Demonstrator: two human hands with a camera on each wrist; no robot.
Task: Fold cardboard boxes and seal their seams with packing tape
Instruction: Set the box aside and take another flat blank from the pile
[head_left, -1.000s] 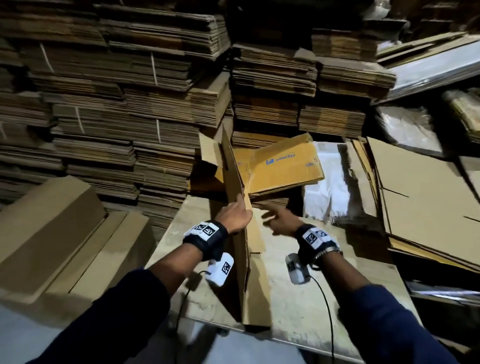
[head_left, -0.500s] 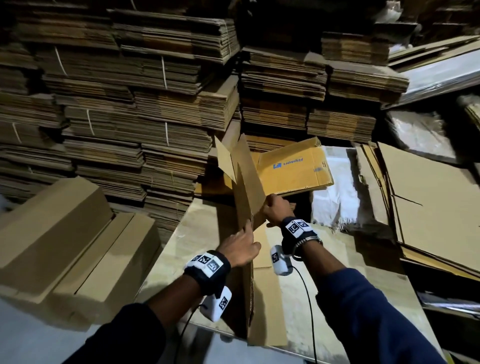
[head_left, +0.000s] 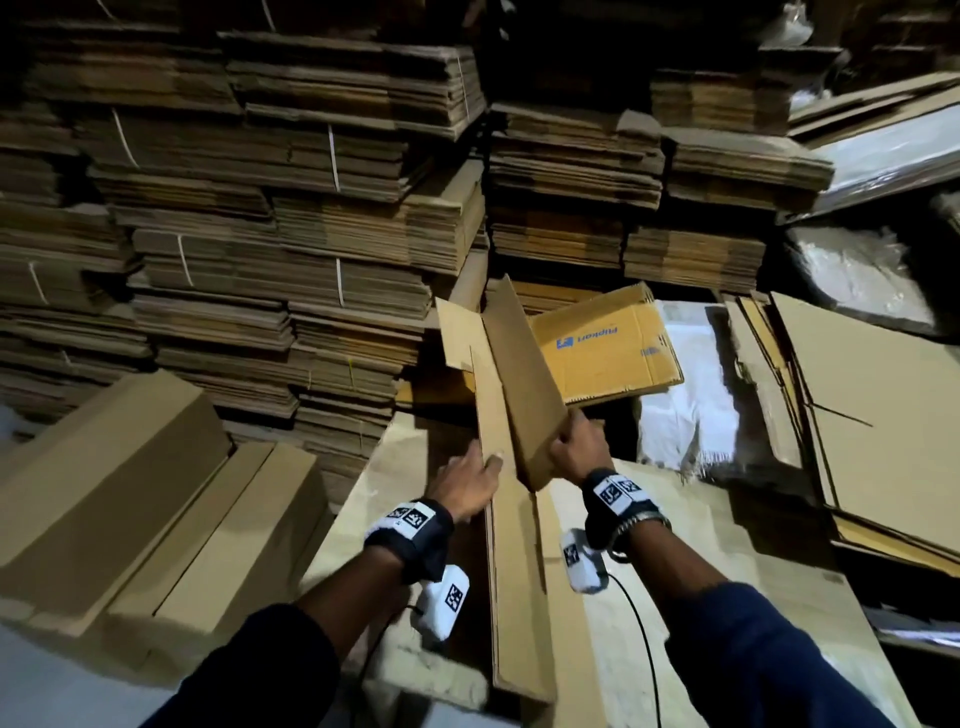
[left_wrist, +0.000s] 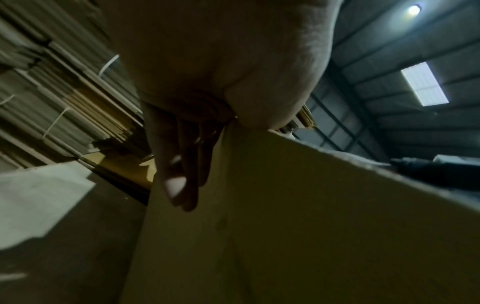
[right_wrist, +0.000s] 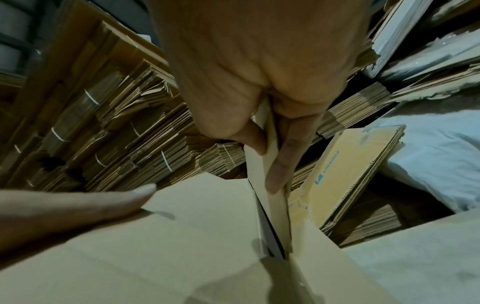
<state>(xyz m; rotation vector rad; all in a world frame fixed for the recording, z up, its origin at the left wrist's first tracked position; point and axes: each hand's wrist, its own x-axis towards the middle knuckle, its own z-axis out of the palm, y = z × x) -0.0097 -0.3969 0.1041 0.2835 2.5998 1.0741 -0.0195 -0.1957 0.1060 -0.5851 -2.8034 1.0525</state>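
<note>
A long, narrow brown cardboard box (head_left: 511, 545) stands on its edge on the work table (head_left: 701, 545), partly spread open. My left hand (head_left: 485, 460) holds its left panel (left_wrist: 285, 216): straight fingers (left_wrist: 179, 164) lie down the outer face and the thumb (right_wrist: 103, 202) lies over the edge on the inner face. My right hand (head_left: 569, 441) pinches the upper right panel (right_wrist: 275, 205) between thumb and fingers (right_wrist: 278, 170), holding it tilted away to the right. A short end flap (head_left: 457, 338) sticks up at the far end. No tape is in view.
Tied bundles of flat cardboard (head_left: 291, 218) are stacked high behind and to the left. A yellow printed flat box (head_left: 605, 345) leans past the table's far edge. Long brown boxes (head_left: 130, 493) lie at the left, flat sheets (head_left: 872, 431) at the right, white sacking (head_left: 685, 415) between.
My right hand reached in, took hold of the right panel and has drawn it rightward, spreading the box. The left hand went from gripping the top edge to lying along the left panel.
</note>
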